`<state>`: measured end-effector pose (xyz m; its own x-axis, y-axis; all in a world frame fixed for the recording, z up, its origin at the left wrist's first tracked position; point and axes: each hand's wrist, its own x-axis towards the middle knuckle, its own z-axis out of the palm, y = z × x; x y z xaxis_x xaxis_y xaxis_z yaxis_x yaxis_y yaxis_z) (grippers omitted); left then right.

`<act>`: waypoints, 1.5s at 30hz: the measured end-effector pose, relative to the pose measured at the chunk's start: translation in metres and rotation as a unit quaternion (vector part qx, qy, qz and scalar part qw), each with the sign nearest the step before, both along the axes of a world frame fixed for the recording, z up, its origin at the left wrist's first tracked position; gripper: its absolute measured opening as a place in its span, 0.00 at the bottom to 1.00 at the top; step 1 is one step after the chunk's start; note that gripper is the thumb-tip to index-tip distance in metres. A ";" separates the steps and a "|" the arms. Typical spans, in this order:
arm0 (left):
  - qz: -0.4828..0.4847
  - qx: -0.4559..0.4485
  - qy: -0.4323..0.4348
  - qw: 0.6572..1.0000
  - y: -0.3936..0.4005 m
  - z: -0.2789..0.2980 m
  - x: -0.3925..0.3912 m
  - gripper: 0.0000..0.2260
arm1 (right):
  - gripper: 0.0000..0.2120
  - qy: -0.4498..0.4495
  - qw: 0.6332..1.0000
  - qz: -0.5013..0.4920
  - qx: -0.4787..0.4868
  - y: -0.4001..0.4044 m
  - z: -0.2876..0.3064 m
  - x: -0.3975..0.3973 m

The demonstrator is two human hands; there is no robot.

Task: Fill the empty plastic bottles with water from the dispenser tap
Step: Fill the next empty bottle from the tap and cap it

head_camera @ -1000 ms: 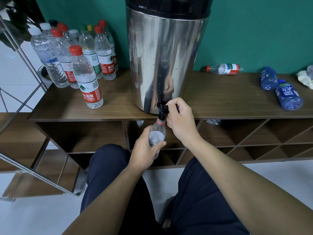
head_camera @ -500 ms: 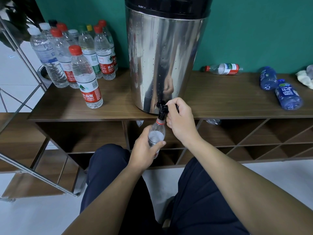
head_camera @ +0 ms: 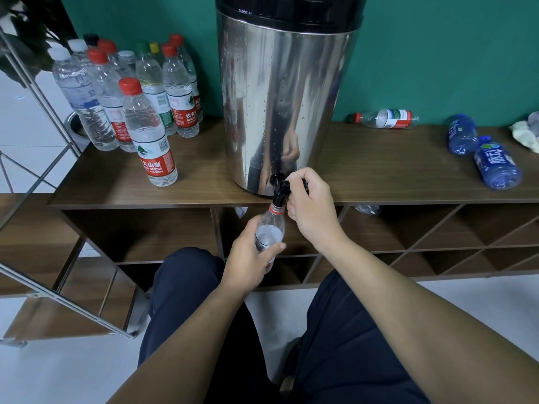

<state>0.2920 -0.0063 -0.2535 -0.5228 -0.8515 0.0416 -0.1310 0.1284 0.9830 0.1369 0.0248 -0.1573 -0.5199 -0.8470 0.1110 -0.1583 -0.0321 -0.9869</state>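
Note:
A steel water dispenser (head_camera: 280, 106) with a black lid stands on a wooden shelf unit (head_camera: 393, 170). Its black tap (head_camera: 278, 191) juts out over the front edge. My right hand (head_camera: 312, 205) grips the tap handle. Directly under the spout my left hand (head_camera: 250, 258) holds a clear plastic bottle (head_camera: 269, 231) upright, its open neck touching the spout. Water fills the bottle up to its shoulder.
Several capped, filled bottles (head_camera: 145, 112) stand at the shelf's left. One red-capped bottle (head_camera: 385, 119) lies by the green wall, two blue bottles (head_camera: 481, 153) lie at the right. A crumpled cloth (head_camera: 525, 135) sits at the far right. A metal rack (head_camera: 43, 258) stands to the left.
The water level in the held bottle has risen slightly. Both hands stay where they were.

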 end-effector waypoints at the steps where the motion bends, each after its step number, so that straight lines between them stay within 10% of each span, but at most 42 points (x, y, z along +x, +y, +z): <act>1: -0.001 -0.001 -0.003 1.000 0.000 0.000 0.000 0.27 | 0.11 0.001 1.000 0.000 0.000 0.000 0.000 0.000; 45: -0.006 -0.007 -0.017 1.000 -0.002 -0.005 -0.001 0.27 | 0.10 0.019 1.000 0.005 0.010 0.001 0.002 -0.001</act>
<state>0.2913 -0.0085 -0.2586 -0.5346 -0.8444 0.0350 -0.1634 0.1439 0.9760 0.1361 0.0262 -0.1556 -0.5081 -0.8538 0.1134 -0.1946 -0.0145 -0.9808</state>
